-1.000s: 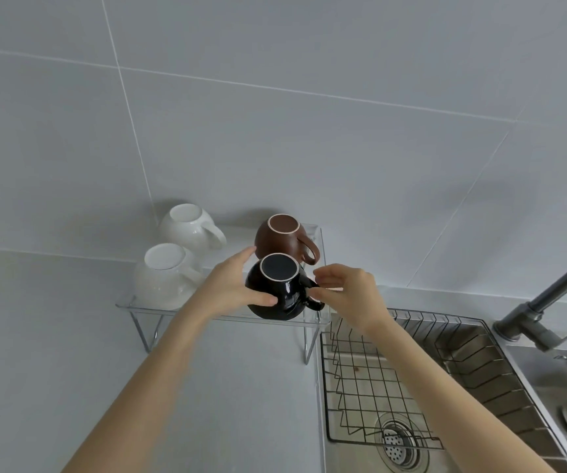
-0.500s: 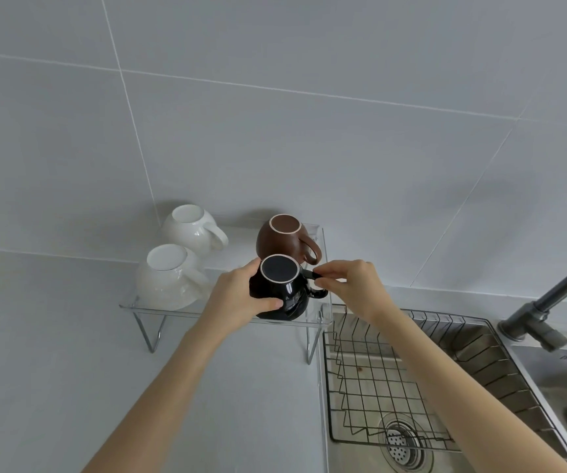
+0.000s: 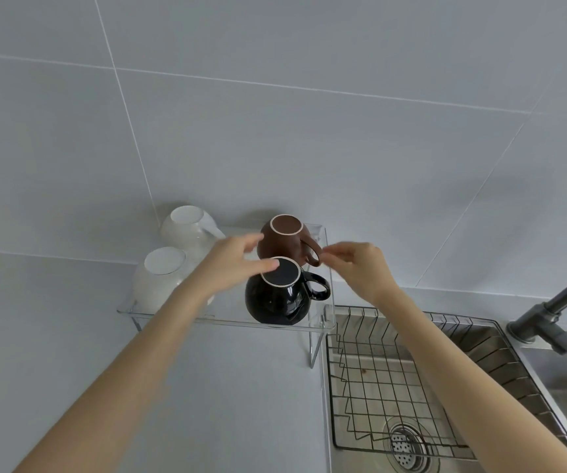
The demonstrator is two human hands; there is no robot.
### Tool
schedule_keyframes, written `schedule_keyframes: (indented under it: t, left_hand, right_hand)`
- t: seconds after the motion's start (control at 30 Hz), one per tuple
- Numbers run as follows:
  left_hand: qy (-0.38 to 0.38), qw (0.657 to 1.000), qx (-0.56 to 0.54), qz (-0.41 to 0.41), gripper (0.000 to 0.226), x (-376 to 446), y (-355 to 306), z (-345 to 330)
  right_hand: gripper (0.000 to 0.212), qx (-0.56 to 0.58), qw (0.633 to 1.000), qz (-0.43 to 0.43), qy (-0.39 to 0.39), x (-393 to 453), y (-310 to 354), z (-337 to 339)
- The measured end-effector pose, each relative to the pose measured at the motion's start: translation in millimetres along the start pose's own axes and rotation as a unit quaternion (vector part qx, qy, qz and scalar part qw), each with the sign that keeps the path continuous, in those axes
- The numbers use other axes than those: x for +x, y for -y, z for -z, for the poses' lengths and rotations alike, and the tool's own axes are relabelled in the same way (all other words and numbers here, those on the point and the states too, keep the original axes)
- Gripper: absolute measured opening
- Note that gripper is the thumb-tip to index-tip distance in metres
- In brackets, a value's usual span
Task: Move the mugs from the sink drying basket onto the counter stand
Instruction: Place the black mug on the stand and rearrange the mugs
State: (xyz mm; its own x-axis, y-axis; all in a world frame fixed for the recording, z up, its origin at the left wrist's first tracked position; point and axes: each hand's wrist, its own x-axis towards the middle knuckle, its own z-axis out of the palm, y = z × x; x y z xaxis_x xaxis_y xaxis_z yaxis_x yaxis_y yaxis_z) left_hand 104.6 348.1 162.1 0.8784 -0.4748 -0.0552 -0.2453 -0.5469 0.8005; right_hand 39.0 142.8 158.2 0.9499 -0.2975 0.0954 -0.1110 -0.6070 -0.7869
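Note:
A black mug [image 3: 277, 298] stands upside down at the front right of the clear counter stand [image 3: 227, 319], handle to the right. Behind it a brown mug [image 3: 284, 241] is also upside down. Two white mugs [image 3: 159, 278] [image 3: 188, 227] sit inverted on the stand's left half. My left hand [image 3: 232, 261] hovers just left of the black mug's base, fingers apart, holding nothing. My right hand [image 3: 360, 268] hangs above and right of the black mug's handle, fingers loosely apart and off it. The wire drying basket [image 3: 394, 380] in the sink holds no mug.
The steel sink [image 3: 500, 356] lies to the right of the stand, with a drain strainer [image 3: 406, 445] under the basket. A dark faucet [image 3: 555, 315] rises at the right edge. Grey tiled wall stands behind; grey counter [image 3: 53, 353] spreads left and in front of the stand.
Both hands held the black mug on the stand; now they have let go and lifted slightly away, and the mug stands alone.

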Motion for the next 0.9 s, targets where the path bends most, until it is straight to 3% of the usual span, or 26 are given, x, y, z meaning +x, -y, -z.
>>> schedule_keyframes:
  t: [0.07, 0.2, 0.33, 0.4, 0.57, 0.9]
  left_hand:
    - [-0.003, 0.999, 0.019, -0.027, 0.064, 21.3, -7.2, 6.2]
    - [0.033, 0.999, 0.007, -0.004, 0.074, 61.1, -10.2, 5.3]
    - [0.051, 0.998, -0.027, -0.011, 0.051, 79.7, -0.5, -4.1]
    - [0.045, 0.998, -0.043, -0.023, 0.054, 79.2, 5.1, -4.7]
    - [0.012, 1.000, -0.015, -0.024, 0.059, 81.4, 9.0, -9.4]
    - [-0.091, 0.992, 0.090, -0.004, 0.040, 77.3, 3.0, -20.6]
  right_hand:
    - [0.028, 0.009, 0.999, -0.015, -0.045, 17.3, 3.3, 1.3]
    - [0.037, -0.024, 0.999, -0.019, -0.015, 36.5, 6.1, -14.1]
    - [0.022, -0.036, 0.999, 0.008, -0.017, 38.9, -3.4, -30.5]
    - [0.021, -0.027, 0.999, 0.017, -0.017, 38.5, -6.0, -29.5]
    - [0.022, -0.029, 0.999, 0.034, -0.001, 51.4, -7.9, -20.0]
    - [0.024, -0.007, 0.999, 0.030, 0.021, 72.4, -14.1, -14.3]
